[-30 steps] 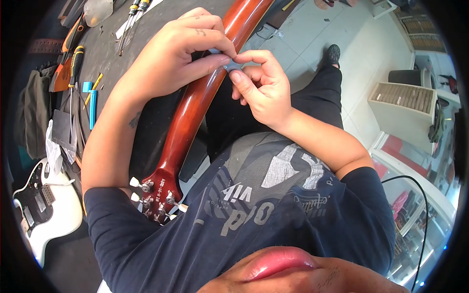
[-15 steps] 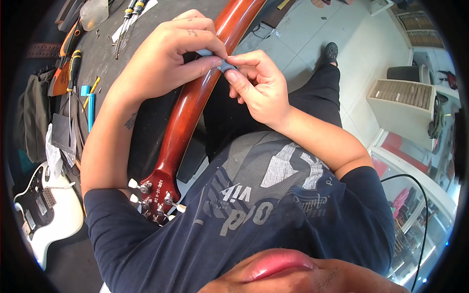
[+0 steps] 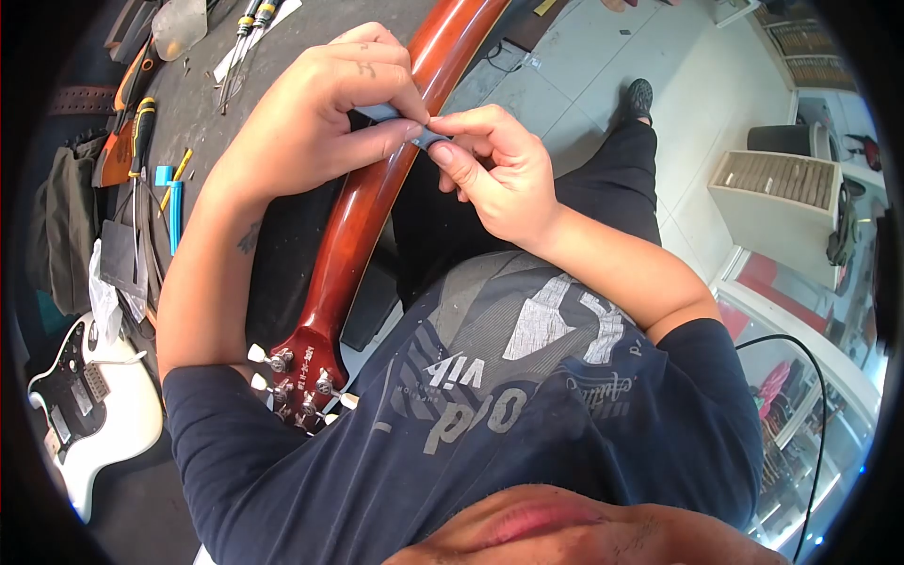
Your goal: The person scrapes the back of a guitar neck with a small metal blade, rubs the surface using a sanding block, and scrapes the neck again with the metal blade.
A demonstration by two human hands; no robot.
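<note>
A small grey-blue strip [image 3: 429, 138], perhaps folded abrasive paper, is pinched between my two hands above the back of a glossy red-brown guitar neck [image 3: 353, 226]. My left hand [image 3: 325, 118] reaches over the neck, thumb and index finger closed on the strip. From the other side, my right hand [image 3: 494, 169] pinches the strip's near end with thumb and index finger, its other fingers curled. Whether the strip touches the neck I cannot tell. Toward me the neck ends in a headstock [image 3: 306, 372] with metal tuners and white buttons, close to my shirt.
On the dark bench at left are screwdrivers [image 3: 247, 42], a blue tool [image 3: 175, 212], a yellow pencil [image 3: 181, 177], a dark cloth [image 3: 71, 217] and a white electric guitar body [image 3: 118, 405]. At right stand a white cabinet [image 3: 772, 207] and a glass display case [image 3: 800, 405].
Both hands have shifted slightly left and toward me along the neck. More of the grey-blue strip shows under my left fingers. The guitar has hardly moved.
</note>
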